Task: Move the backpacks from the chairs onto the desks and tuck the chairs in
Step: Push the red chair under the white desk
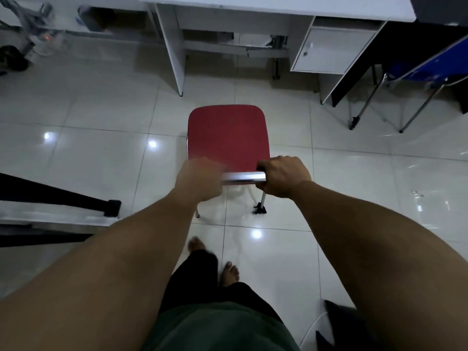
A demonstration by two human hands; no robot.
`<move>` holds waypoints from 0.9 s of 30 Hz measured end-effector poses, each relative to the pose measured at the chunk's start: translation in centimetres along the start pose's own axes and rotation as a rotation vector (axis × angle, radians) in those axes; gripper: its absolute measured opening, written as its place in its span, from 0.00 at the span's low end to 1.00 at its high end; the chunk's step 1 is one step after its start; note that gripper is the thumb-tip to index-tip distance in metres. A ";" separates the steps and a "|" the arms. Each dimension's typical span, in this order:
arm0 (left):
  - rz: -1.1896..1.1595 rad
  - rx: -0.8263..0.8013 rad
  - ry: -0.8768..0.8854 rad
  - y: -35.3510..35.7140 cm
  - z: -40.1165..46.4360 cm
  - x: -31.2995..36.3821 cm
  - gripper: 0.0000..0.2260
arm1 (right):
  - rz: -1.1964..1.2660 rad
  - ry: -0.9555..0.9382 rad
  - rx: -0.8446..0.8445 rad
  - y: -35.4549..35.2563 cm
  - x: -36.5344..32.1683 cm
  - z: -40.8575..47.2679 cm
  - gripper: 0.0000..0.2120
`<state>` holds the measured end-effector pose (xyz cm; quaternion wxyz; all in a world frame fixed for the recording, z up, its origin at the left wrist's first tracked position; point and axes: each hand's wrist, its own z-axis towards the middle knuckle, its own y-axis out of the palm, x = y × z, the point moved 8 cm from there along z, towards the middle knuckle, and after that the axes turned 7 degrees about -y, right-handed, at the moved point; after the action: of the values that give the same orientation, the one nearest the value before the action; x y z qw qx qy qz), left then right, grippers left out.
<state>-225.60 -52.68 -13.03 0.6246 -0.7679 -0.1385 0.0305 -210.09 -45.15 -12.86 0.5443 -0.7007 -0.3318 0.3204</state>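
A red-seated chair (228, 135) with chrome legs stands on the tiled floor, a short way in front of the white desk (278, 6). Its seat is bare. My left hand (200, 179) and my right hand (283, 176) both grip the chrome top bar of the chair's backrest (243, 178), one at each end, fingers curled round it. The left hand is blurred. No backpack shows on this chair. The desk's kneehole lies straight ahead of the chair.
A white cupboard (331, 49) hangs under the desk's right side. A blue chair (430, 64) with chrome legs stands at the right. A black table leg (63, 201) juts in from the left. Dark bags lie at far left (12, 59) and bottom right (342, 323).
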 end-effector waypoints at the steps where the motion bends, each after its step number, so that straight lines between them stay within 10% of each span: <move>1: 0.004 -0.004 -0.002 -0.3 0.4 -0.2 0.15 | -0.009 -0.015 0.002 -0.2 0.1 0.5 0.12; 27: 0.063 0.009 0.029 -4.9 17.1 -5.1 0.16 | -0.009 0.048 0.070 -3.4 6.7 14.9 0.13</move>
<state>-235.10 -36.85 -12.69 0.6287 -0.7695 -0.1051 0.0396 -218.69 -30.91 -13.14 0.5777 -0.6874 -0.3103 0.3123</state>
